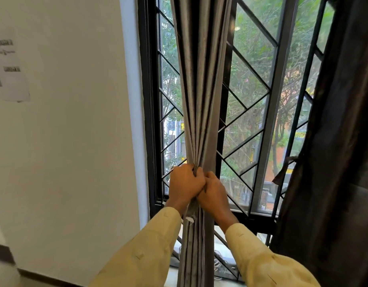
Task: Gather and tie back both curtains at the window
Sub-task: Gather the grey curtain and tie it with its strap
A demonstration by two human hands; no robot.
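Head view looks down along a grey curtain [201,83], a smooth, faintly shiny cloth drawn into a narrow column of long vertical pleats in front of the window [251,112]. Both hands meet at the same height on it. The left hand [186,182] has its fingers curled round the left side of the bundle, knuckles up; the right hand [213,193] grips the right side just below, touching the left, so the folds pinch tight between them. Below the hands the cloth falls straight, and a frayed pale scrap sticks out at its left edge. Both sleeves [150,245] are pale yellow woven fabric.

Along the right edge hangs the second curtain [334,141], darker brown, looser and rumpled, with a thin strip of cloth [284,168] dangling off its left side. The window has a black metal frame and a grille of straight and slanted bars, with trees outside. On the matt white wall [75,141] to the left, a blurred printed sheet of paper [11,73] is stuck.
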